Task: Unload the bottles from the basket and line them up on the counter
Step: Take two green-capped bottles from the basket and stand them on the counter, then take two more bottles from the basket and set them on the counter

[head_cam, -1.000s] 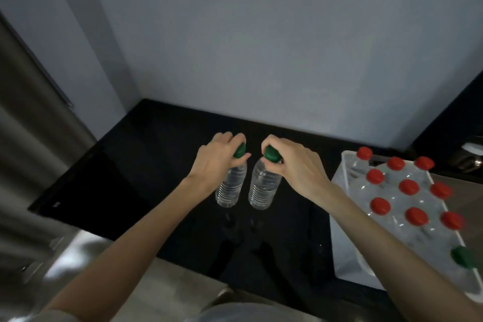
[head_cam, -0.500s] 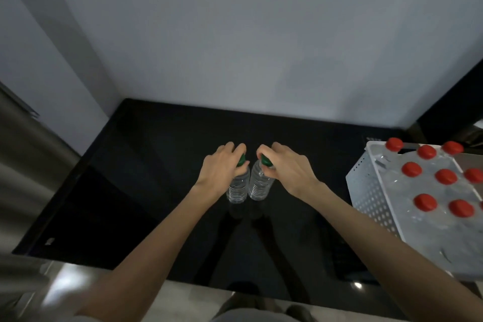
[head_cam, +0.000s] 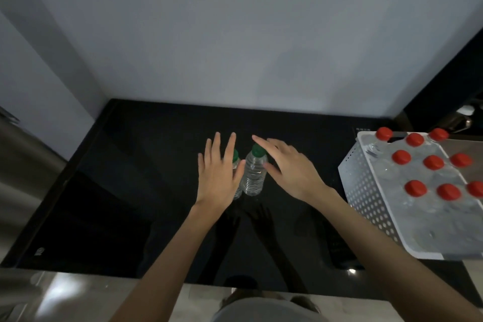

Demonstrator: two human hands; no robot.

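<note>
Two clear water bottles with green caps stand upright side by side on the black counter (head_cam: 136, 191). The right bottle (head_cam: 253, 172) shows fully; the left bottle (head_cam: 235, 158) is mostly hidden behind my left hand (head_cam: 218, 175). That hand hovers over it with fingers spread, holding nothing. My right hand (head_cam: 290, 167) is open too, just right of the right bottle, fingertips over its cap. A white perforated basket (head_cam: 366, 191) at the right holds several clear bottles with red caps (head_cam: 401, 157).
A pale wall rises behind the counter, with a corner at the back left. A steel surface lies at the left edge and a light floor strip along the counter's front. Dark fittings sit at the far right behind the basket.
Both hands have let go of the green caps and opened, lifting slightly off the bottles. The two bottles now stand free on the counter. The view has tilted, showing more wall.
</note>
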